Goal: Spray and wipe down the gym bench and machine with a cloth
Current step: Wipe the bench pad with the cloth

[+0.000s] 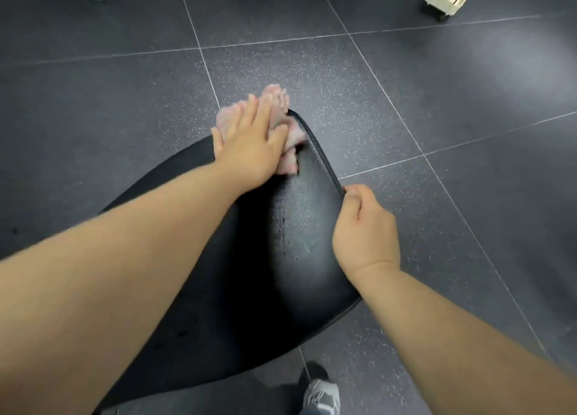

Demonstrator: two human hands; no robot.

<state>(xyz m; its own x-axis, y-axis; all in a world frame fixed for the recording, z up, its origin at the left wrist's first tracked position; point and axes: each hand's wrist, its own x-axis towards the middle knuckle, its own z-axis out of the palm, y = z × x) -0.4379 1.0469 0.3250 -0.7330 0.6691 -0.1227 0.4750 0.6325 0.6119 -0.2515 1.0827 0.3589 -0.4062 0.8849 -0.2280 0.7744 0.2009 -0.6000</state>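
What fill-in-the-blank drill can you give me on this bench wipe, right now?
1. The left hand presses a ____ cloth flat on the bench pad.
2. The right hand grips the ____ of the bench pad.
3. The cloth sits at the pad's ____ end, beyond the right hand.

Missing words: pink; edge; far.

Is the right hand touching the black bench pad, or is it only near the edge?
Touching. The head view shows the right hand curled over the right edge of the bench pad, with the thumb on the rim and no gap.
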